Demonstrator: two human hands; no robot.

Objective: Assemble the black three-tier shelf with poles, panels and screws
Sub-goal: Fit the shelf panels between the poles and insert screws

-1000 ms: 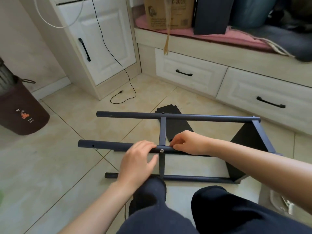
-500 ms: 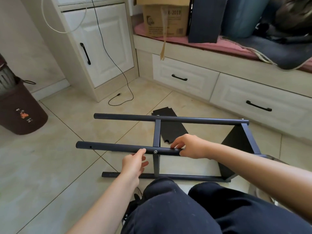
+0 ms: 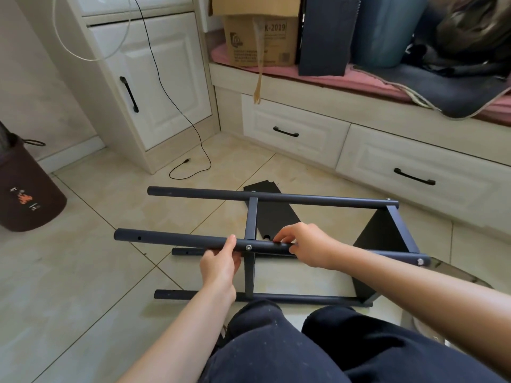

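Having slid under the near pole (image 3: 179, 240), the left hand (image 3: 219, 268) is cupping it while the right hand (image 3: 302, 246) is gripping beside the screw (image 3: 249, 247), which probably needs tightening next.

Ahead of you, the cardboard box (image 3: 260, 41) reads "K-2019" beside a round logo, with smaller print and a barcode too small to read. To your left, the brown bag (image 3: 27, 194) bears an orange mark and tiny unreadable lettering.
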